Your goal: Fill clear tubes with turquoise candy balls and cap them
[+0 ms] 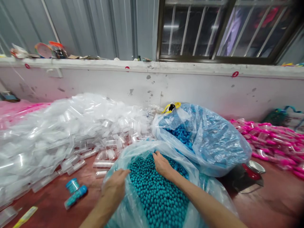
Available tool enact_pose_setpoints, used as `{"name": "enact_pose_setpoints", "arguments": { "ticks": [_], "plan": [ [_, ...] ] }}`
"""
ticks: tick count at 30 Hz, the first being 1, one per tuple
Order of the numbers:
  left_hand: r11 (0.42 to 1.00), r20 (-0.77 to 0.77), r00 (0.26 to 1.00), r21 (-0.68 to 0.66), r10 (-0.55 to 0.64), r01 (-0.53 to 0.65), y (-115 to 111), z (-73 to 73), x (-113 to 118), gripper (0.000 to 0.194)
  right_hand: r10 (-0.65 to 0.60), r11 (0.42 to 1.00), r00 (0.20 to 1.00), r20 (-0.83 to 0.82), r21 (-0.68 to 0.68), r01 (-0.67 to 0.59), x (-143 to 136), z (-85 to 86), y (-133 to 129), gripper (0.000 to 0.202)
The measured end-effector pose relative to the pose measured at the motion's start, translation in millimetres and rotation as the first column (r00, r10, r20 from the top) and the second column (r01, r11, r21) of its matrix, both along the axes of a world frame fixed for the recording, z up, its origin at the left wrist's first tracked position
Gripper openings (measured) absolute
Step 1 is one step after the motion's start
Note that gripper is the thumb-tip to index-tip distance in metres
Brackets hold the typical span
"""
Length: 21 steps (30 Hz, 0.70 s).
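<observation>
A clear plastic bag [129, 205] full of teal beads [159, 196] stands open in front of me. At the bag's left side, my left hand [116, 183] is closed on the plastic rim. My right hand [162, 164] reaches over the beads to the far part of the opening. Its fingers are pressed together there, and what they hold, if anything, is hidden. Two small clear tubes with blue caps lie to the left; the nearer tube [75, 197] has teal beads inside.
Clear plastic tubes [71, 126] are heaped along the left. Behind the beads sits a bag of blue pieces [213, 139]. On the right are a metal-lidded jar [254, 171] and pink packaged items [273, 136]. A yellow tool [26, 217] lies front left. A white wall [106, 82] borders the back.
</observation>
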<state>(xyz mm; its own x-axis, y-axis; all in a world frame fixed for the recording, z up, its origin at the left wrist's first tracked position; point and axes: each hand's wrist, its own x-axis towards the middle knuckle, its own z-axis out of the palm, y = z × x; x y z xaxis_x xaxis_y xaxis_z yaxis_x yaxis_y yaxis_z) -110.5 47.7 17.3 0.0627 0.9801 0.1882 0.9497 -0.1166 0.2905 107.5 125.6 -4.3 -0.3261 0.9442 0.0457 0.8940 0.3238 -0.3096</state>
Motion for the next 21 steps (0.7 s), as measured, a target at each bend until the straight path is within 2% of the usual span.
{"name": "enact_pose_setpoints", "arguments": {
  "ticks": [1,2,4,6,11,17,21],
  "plan": [
    [0.990,0.019,0.992,-0.065,-0.124,0.125,10,-5.9,16,0.042,-0.013,1.000,1.000,0.000,0.012,0.013,-3,0.4,11,0.039],
    [0.981,0.029,0.988,-0.111,-0.154,0.156,21,-11.9,31,0.042,-0.025,0.999,1.000,0.000,0.026,0.025,-6,1.1,20,0.041],
    [0.988,0.013,0.996,-0.132,-0.084,0.085,44,-22.2,52,0.043,-0.045,0.997,0.999,-0.006,0.060,0.046,-10,2.6,34,0.042],
    [0.994,0.010,1.000,-0.109,0.003,-0.002,65,-28.3,63,0.045,-0.064,0.994,0.998,-0.019,0.092,0.066,-10,3.0,44,0.042],
    [0.995,0.056,0.993,-0.012,0.100,-0.100,91,-30.8,70,0.047,-0.090,0.988,0.991,-0.098,0.115,0.102,-15,-4.2,61,0.038],
    [0.989,0.136,0.981,-0.062,0.139,-0.132,105,-39.4,70,0.035,-0.065,0.992,0.964,-0.259,0.088,0.091,-24,-15.1,72,0.044],
    [0.991,0.170,0.977,-0.066,0.129,-0.119,113,-43.2,71,0.038,0.021,0.997,0.942,-0.336,0.071,0.003,-21,-19.7,74,0.052]
  ]
}}
